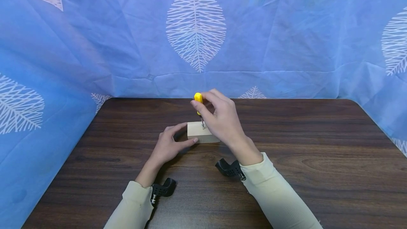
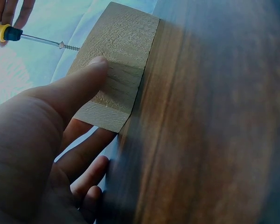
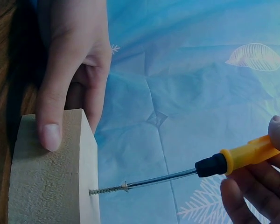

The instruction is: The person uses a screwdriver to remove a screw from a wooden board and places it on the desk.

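Observation:
A pale wooden block (image 1: 203, 138) lies on the table, and my left hand (image 1: 168, 144) grips its left end, thumb on the near face and fingers behind. From the block's top face rises a screw (image 3: 107, 190), its tip in the wood and much of its thread showing. The tip of a screwdriver (image 3: 163, 178) meets the screw head, the shaft roughly in line with the screw. Its yellow handle with a black collar is pinched between thumb and fingers of my right hand (image 1: 222, 116), above the block. In the left wrist view, the block (image 2: 121, 42) hides part of the left fingers.
The dark wood-grain table (image 1: 302, 144) extends to both sides, its far edge just behind the hands. A blue cloth (image 1: 254, 38) with white leaf prints hangs behind it. Black wrist mounts (image 1: 164, 187) stick out from both cream sleeves (image 1: 276, 190).

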`<state>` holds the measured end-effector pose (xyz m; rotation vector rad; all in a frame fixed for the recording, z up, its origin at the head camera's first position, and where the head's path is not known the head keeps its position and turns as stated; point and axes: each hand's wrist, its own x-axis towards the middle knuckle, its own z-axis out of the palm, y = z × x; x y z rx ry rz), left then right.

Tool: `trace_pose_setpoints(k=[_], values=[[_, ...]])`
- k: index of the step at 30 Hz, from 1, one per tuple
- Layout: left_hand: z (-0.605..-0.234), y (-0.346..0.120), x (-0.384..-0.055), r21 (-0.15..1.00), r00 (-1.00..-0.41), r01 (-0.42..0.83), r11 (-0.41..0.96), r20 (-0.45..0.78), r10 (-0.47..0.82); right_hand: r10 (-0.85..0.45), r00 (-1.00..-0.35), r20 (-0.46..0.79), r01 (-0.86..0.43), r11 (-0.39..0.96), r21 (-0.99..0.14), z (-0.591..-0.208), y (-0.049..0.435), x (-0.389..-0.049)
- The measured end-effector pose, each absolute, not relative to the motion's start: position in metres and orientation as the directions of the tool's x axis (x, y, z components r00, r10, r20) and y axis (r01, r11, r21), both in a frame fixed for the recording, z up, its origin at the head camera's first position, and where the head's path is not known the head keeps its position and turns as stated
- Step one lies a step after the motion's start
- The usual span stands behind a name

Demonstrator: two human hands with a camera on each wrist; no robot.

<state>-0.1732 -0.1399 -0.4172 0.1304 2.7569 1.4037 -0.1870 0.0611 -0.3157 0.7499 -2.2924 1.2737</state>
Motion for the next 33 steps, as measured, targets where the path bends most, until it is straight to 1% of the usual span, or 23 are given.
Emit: trace_pose_setpoints(k=[4, 10, 13, 23, 27, 33], values=[[-0.4170, -0.1395, -0.1733, 0.811, -0.996, 0.048, 0.583, -0.007, 0.092, -0.243, -0.753, 0.612, -0.651, 0.409, -0.639, -0.3156, 0.0614, -0.1871], [-0.4178, -0.1396, -0.1735, 0.815, -0.995, 0.053, 0.577, -0.006, 0.100, -0.225, -0.771, 0.596, -0.631, 0.404, -0.662, -0.3137, 0.0625, -0.1870], [-0.4181, -0.1398, -0.1735, 0.817, -0.995, 0.052, 0.574, -0.008, 0.101, -0.227, -0.766, 0.602, -0.636, 0.407, -0.656, -0.3135, 0.0630, -0.1869], [-0.4175, -0.1401, -0.1734, 0.819, -0.995, 0.046, 0.571, -0.015, 0.101, -0.285, -0.693, 0.663, -0.704, 0.467, -0.535, -0.3152, 0.0627, -0.1857], [-0.4179, -0.1396, -0.1738, 0.815, -0.995, 0.045, 0.578, -0.013, 0.096, -0.294, -0.689, 0.663, -0.706, 0.480, -0.521, -0.3151, 0.0630, -0.1861], [-0.4179, -0.1392, -0.1735, 0.816, -0.996, 0.044, 0.577, -0.011, 0.092, -0.318, -0.696, 0.644, -0.683, 0.571, -0.456, -0.3146, 0.0634, -0.1858]])
